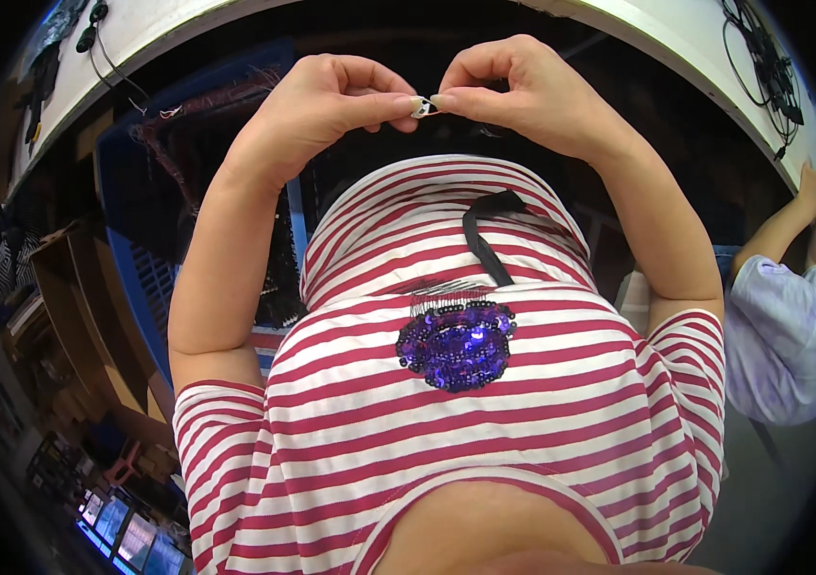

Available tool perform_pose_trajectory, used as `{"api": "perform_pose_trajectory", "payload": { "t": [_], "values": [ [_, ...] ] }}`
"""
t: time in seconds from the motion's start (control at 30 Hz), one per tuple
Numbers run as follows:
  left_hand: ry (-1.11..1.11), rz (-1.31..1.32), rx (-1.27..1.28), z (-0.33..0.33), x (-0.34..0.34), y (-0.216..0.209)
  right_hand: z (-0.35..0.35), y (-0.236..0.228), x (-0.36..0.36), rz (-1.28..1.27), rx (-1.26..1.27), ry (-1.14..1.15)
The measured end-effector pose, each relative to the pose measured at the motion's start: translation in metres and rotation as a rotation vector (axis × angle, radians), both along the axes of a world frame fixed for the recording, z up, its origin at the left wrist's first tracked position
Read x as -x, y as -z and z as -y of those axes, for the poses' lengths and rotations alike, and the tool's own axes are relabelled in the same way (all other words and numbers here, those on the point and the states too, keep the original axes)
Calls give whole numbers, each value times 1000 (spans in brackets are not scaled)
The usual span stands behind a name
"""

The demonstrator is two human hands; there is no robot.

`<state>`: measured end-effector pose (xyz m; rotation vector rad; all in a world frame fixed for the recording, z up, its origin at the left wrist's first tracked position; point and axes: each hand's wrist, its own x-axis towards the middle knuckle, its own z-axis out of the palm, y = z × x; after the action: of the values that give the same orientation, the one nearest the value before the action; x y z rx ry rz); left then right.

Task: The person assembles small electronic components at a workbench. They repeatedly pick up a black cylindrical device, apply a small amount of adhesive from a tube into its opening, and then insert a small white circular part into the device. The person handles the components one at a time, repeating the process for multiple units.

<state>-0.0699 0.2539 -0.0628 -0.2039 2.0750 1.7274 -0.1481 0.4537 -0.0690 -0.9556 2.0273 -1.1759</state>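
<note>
My left hand (336, 101) is closed, its thumb and forefinger pinching a small white part with dark spots (421, 108). It looks like a small connector, but its exact kind is too small to make out. My right hand (513, 96) is also closed, thumb against forefinger, on a thin light-coloured wire (435, 112) that runs to the white part. Both hands are raised in front of my body, fingertips almost meeting, just short of the table edge. The fingers partly hide the part and the wire.
A white table (226, 11) curves across the top. Black cables (762, 67) lie at its right, and a black cord (91, 36) at its left. Below stands a blue crate (139, 278) with reddish wire bundles (173, 144). Cardboard boxes (82, 316) are farther left. Another person (781, 335) works at right.
</note>
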Motion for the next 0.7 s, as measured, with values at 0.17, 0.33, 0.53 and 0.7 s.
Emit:
{"api": "perform_pose_trajectory", "payload": {
  "t": [0.17, 0.33, 0.53, 0.7],
  "values": [
    [39, -26, -49, -1, 0, 4, -4, 1, 1, 54, 3, -3],
    [-30, -15, -231, -4, -1, 10, -4, 5, 6, 358, 70, -5],
    [-238, 56, -563, -16, -4, 20, -5, 12, -3, 474, 297, 82],
    [-441, -1, -647, -32, -4, 25, -2, 16, -20, -55, 478, 293]
  ]
}}
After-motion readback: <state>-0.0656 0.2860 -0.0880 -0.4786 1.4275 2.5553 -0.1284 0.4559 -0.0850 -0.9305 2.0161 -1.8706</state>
